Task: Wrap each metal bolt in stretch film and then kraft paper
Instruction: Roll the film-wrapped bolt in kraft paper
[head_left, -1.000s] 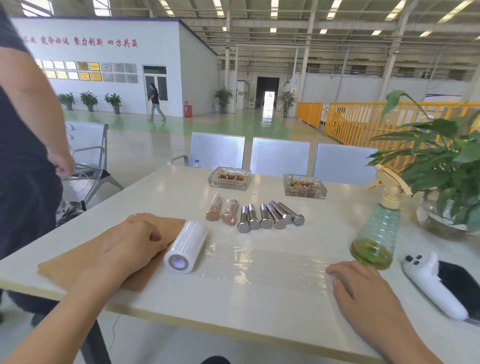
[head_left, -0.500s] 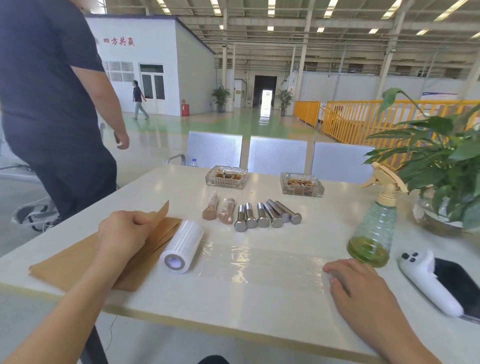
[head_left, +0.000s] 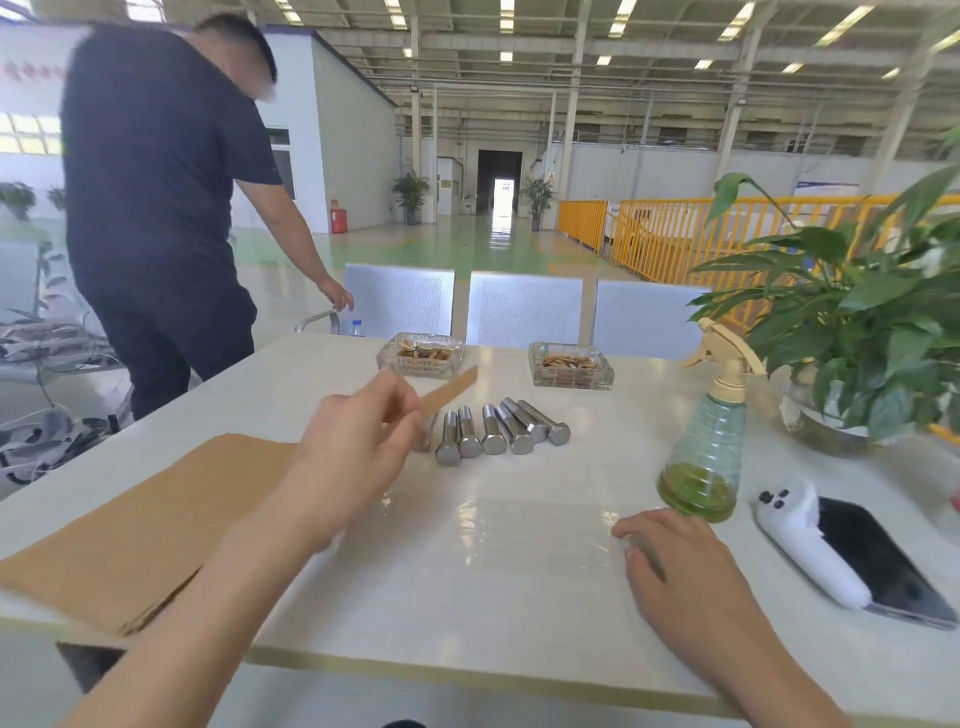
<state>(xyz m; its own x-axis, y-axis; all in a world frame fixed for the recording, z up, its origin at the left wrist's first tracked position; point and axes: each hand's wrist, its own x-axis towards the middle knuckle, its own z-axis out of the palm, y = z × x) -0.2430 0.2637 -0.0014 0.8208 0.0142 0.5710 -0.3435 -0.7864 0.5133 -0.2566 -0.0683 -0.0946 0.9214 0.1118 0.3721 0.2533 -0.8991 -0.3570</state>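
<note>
Row of bare steel bolts (head_left: 498, 428) laid mid-bench (head_left: 322, 623); two glass ashtrays (head_left: 570, 366) set behind it, brown kraft paper stack (head_left: 135, 535) placed left, clear plastic spray bottle (head_left: 702, 457) stood right, clear stretch film sheet (head_left: 540, 530) spread in front.

A sheet of kraft paper (head_left: 447, 391) is held raised in the left hand (head_left: 358, 447) above the bench (head_left: 519, 613). The stretch film (head_left: 530, 525) spread on the bench is pressed by the right hand (head_left: 675, 561). Five metal bolts (head_left: 501, 431) lie side by side beyond it; the film roll is apparently hidden behind the left hand.
</note>
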